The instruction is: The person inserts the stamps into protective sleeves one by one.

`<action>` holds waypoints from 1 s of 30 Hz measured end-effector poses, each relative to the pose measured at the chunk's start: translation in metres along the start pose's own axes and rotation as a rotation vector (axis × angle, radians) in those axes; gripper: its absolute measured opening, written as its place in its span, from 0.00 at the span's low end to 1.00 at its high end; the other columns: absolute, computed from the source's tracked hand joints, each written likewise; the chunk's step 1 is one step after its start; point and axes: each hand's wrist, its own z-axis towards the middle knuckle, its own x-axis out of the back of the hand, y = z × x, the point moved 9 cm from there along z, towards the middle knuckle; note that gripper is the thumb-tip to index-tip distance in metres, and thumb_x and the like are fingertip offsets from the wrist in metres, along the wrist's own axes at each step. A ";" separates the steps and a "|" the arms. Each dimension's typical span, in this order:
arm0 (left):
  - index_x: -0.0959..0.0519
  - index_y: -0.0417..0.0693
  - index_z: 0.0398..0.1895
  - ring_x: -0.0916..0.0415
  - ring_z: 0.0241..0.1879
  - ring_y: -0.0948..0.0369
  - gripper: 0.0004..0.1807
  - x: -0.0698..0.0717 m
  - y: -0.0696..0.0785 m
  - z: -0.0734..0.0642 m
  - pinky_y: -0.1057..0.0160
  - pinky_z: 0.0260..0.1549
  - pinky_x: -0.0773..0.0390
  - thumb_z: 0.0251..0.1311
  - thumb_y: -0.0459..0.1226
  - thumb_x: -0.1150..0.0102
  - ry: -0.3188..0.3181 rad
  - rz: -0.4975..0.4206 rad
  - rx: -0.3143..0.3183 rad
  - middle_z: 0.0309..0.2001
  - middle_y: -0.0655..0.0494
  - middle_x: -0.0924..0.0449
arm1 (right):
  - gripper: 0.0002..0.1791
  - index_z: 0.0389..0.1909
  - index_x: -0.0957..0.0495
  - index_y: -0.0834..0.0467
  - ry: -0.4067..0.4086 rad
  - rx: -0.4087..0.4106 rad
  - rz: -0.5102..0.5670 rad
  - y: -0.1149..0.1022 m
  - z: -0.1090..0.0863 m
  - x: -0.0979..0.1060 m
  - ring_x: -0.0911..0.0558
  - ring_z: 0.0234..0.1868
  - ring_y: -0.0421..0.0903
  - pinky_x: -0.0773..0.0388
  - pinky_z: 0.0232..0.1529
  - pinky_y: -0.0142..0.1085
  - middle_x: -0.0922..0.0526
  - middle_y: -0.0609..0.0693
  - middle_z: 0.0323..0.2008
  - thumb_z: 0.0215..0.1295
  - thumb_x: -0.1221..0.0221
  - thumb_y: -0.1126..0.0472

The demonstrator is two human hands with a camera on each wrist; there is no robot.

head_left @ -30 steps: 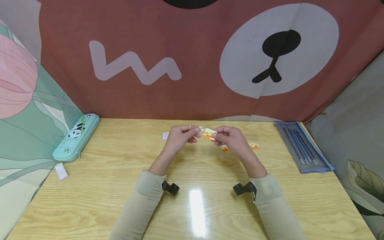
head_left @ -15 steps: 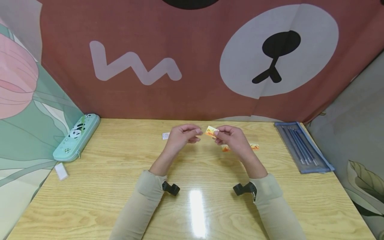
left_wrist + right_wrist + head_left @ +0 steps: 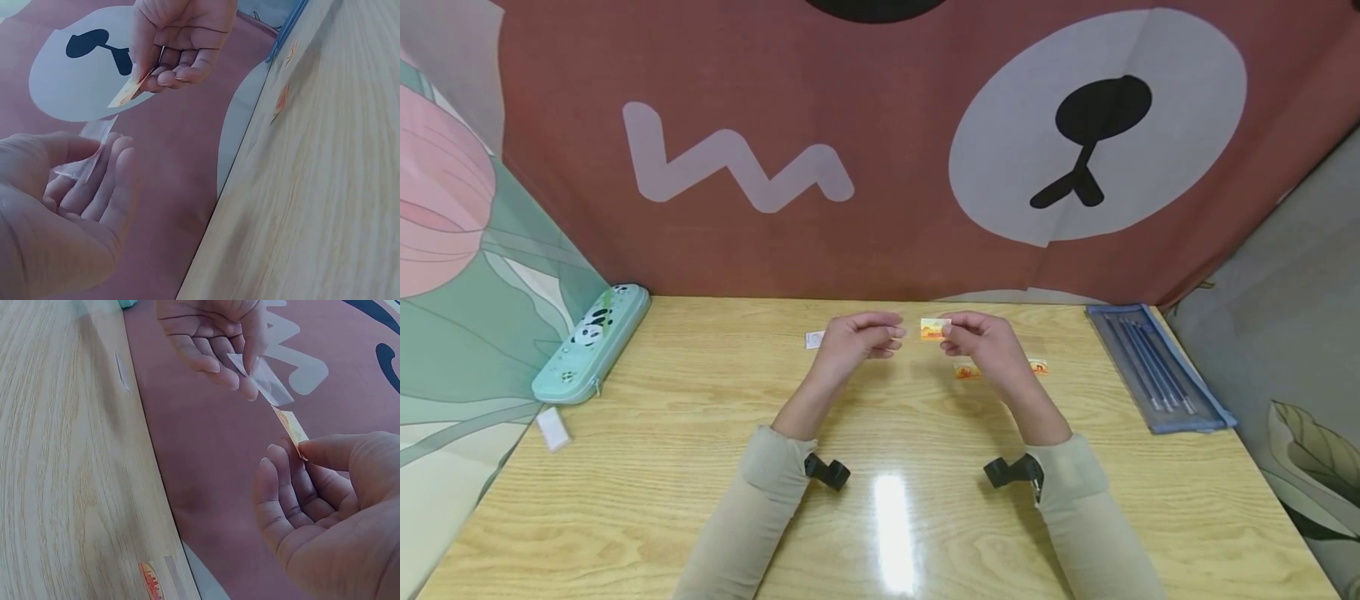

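My right hand pinches a small yellow-and-orange printed card by its right end, between thumb and fingers. The card is held up above the table, its printed face towards the head camera. Opposite it, my left hand pinches a piece of clear plastic film, which barely shows in the head view. In the right wrist view the film's lower corner comes close to the card's upper end. On the table behind the right hand lies an orange-and-white printed strip, partly hidden by that hand.
A small white printed piece lies beside the left hand. At the far left are a mint panda pencil case and a white block. A blue mesh pouch with several pencils lies at right. A curtain hangs behind the table.
The card has moved right, away from the left fingers, and turned from tilted to level. The film, seen glinting between both hands earlier, stays with the left hand. Both arms barely moved.
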 end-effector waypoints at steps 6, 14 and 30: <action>0.18 0.32 0.53 0.12 0.37 0.60 0.14 -0.004 -0.004 0.000 0.57 0.43 0.11 0.67 0.31 0.40 -0.032 -0.003 0.032 0.46 0.41 0.12 | 0.17 0.57 0.22 0.65 0.006 0.009 0.063 0.000 0.001 0.001 0.13 0.38 0.42 0.13 0.49 0.40 0.14 0.45 0.37 0.73 0.41 0.62; 0.16 0.34 0.52 0.11 0.39 0.55 0.14 -0.006 -0.006 -0.001 0.50 0.47 0.13 0.67 0.34 0.37 -0.044 0.031 0.066 0.41 0.44 0.10 | 0.15 0.50 0.21 0.68 0.030 0.000 0.155 0.003 0.002 0.005 0.13 0.36 0.43 0.12 0.45 0.38 0.14 0.45 0.34 0.71 0.37 0.61; 0.20 0.36 0.57 0.14 0.38 0.53 0.16 -0.005 -0.008 0.000 0.55 0.45 0.12 0.66 0.29 0.39 -0.041 0.024 0.068 0.39 0.48 0.12 | 0.17 0.52 0.21 0.68 0.034 -0.018 0.185 0.005 0.002 0.007 0.13 0.34 0.38 0.12 0.42 0.33 0.14 0.42 0.32 0.71 0.37 0.59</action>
